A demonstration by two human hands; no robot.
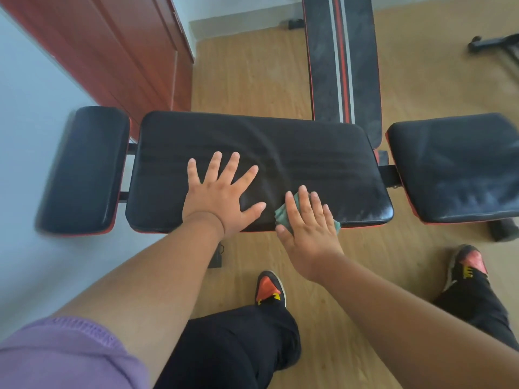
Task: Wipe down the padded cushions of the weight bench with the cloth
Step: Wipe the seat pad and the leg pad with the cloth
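The black middle cushion of the weight bench lies across the centre of the view, with wipe streaks on its surface. My left hand rests flat on it, fingers spread. My right hand presses a crumpled green cloth onto the cushion's near edge with straight fingers; most of the cloth is hidden under the hand. A smaller black pad sits to the left and another to the right. The long back cushion with red and white stripes runs away from me and looks dusty.
A red-brown cabinet stands against the wall at the back left. Wooden floor surrounds the bench. My two feet in orange-and-black shoes stand close in front. Black equipment lies on the floor at the far right.
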